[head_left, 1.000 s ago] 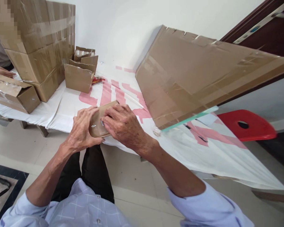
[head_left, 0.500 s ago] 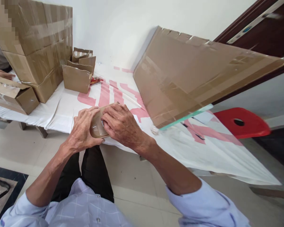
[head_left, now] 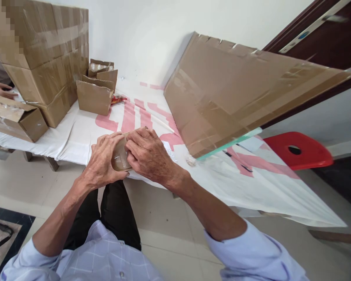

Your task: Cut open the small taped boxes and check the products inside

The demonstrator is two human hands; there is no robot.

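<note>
Over the table's front edge, my left hand (head_left: pixel 103 160) grips a tan, round-edged roll of packing tape (head_left: pixel 120 157) from the left, its thumb below and its fingers over the top. My right hand (head_left: pixel 148 156) is closed against the roll's right side, with curled fingers and thumb pressed to its surface. The two hands cover much of the roll, so only its shiny middle part shows. What lies under the right fingertips is hidden.
Stacked cartons (head_left: pixel 49 50) and a small carton (head_left: pixel 20 117) stand at left, beside another person's hand (head_left: pixel 1 90). Open cardboard boxes (head_left: pixel 95 93) sit behind my hands. A large cardboard sheet (head_left: pixel 228 93) leans at right, near a red stool (head_left: pixel 310 152) and a white cloth (head_left: pixel 251 195).
My right fingers have shifted very slightly on the roll of packing tape. The view has moved a little; my left hand keeps the same hold.
</note>
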